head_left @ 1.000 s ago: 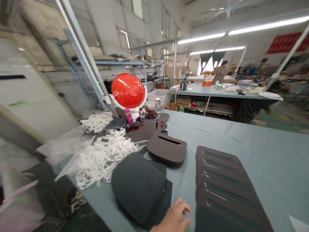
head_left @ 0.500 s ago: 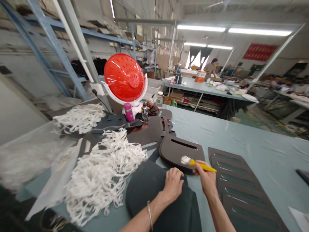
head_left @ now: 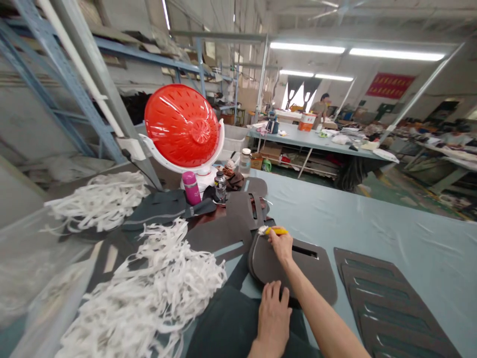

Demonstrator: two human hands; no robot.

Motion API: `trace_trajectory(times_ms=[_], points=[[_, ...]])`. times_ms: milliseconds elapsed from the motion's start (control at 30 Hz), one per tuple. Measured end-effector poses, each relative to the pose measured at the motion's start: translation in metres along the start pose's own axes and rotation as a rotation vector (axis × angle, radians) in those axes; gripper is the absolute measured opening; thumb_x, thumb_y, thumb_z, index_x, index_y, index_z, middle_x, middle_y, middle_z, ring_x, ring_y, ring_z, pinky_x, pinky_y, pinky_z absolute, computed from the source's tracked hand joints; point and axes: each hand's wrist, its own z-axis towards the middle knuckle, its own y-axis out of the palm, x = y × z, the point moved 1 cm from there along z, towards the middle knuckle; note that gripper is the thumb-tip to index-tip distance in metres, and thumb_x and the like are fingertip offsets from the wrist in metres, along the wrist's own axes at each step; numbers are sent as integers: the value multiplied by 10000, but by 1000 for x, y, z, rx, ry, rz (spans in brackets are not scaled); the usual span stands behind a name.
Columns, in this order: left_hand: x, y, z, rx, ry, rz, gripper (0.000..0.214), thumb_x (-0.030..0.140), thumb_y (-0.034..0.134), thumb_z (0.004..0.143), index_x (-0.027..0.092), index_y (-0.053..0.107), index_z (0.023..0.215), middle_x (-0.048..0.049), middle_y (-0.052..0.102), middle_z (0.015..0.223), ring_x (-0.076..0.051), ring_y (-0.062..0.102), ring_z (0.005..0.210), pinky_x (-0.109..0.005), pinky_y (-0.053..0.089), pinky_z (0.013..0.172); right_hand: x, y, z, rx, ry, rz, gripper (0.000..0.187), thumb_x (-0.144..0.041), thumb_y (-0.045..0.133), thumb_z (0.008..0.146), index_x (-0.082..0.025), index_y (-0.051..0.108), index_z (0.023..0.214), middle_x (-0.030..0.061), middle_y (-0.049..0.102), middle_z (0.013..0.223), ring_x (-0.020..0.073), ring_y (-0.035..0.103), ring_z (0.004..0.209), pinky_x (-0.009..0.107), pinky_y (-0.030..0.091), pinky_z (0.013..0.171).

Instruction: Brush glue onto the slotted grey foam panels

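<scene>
My right hand [head_left: 281, 244] is closed around a paintbrush [head_left: 279, 231] with a yellow handle and white bristles. The bristles meet the far left edge of a grey, rounded panel [head_left: 265, 263] with a long slot, at the top of a small stack. My left hand [head_left: 274, 311] lies palm down with fingers stretched, its fingertips at the near edge of that panel. Under the left palm is a dark green-black sheet piece [head_left: 219, 318]. My right forearm crosses over part of the panel.
A tangled heap of white strips [head_left: 156, 288] lies to the left. Overlapping slotted grey panels [head_left: 387, 293] are on the right. Behind stand a red dish-shaped heater [head_left: 182, 127], a pink bottle [head_left: 191, 188] and a glass jar [head_left: 245, 161]. A person [head_left: 323, 109] stands at a farther table.
My right hand has carried the brush left and away from me to the panel's far left edge. The left hand has shifted forward to the panel's near edge. The view has moved slightly.
</scene>
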Motion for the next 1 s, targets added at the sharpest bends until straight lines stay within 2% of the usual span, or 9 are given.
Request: trace_trajectory(times_ms=[100,167,233,433,533,700,833,933,1000], points=[[1,1,1,-11,-6,8,460,166,592,744,226,508,1193,-89,496,1277,-285,441,1187,-498,438,991,7,2,21,31,32,13,335,-417,499,728,-161,661,870,-14,618,494,155,599,477,229,452,519],[2,-2,1,-24,1,15,476,127,568,750,239,496,1207,-73,482,1294,-272,424,1205,-482,431,1009,20,-14,25,56,66,-10,336,-422,497,729,-162,670,852,-5,631,501,161,606,475,236,461,525],[2,-5,1,-33,13,20,490,104,548,754,251,487,1218,-64,472,1301,-263,414,1214,-474,429,1014,39,-48,25,138,121,-70,335,-423,495,727,-161,684,815,8,641,504,170,612,478,245,466,535],[7,-15,1,-21,81,31,437,140,504,793,232,493,1220,-82,468,1278,-271,416,1195,-492,433,990,90,-191,5,484,298,-322,339,-401,471,711,-148,696,691,56,644,497,212,629,524,282,461,584],[11,-20,2,-19,114,38,406,155,489,811,216,499,1212,-85,483,1248,-256,430,1170,-469,433,984,92,-226,-17,484,341,-355,315,-390,472,701,-161,685,664,54,644,494,210,630,526,283,457,604],[15,-23,1,-24,137,58,386,171,491,824,204,498,1208,-96,490,1235,-235,445,1141,-435,423,987,91,-237,-90,479,388,-358,280,-390,466,718,-186,654,678,21,642,493,194,619,503,273,449,595],[15,-25,-1,-13,130,51,394,175,489,822,203,487,1215,-101,481,1249,-246,438,1156,-458,417,989,80,-243,-148,381,415,-467,236,-383,482,728,-212,628,656,-1,613,458,202,621,530,278,430,622],[15,-22,-4,-13,106,42,412,174,491,815,201,475,1226,-101,468,1276,-259,418,1196,-484,401,1014,57,-232,-152,446,372,-489,204,-379,499,734,-219,622,711,-12,603,463,204,623,549,279,423,635],[14,-18,-5,-14,83,38,428,170,494,809,197,469,1235,-104,461,1297,-267,402,1228,-490,395,1027,37,-204,-137,464,281,-412,203,-383,508,742,-216,622,755,-15,601,479,196,620,550,270,424,627]])
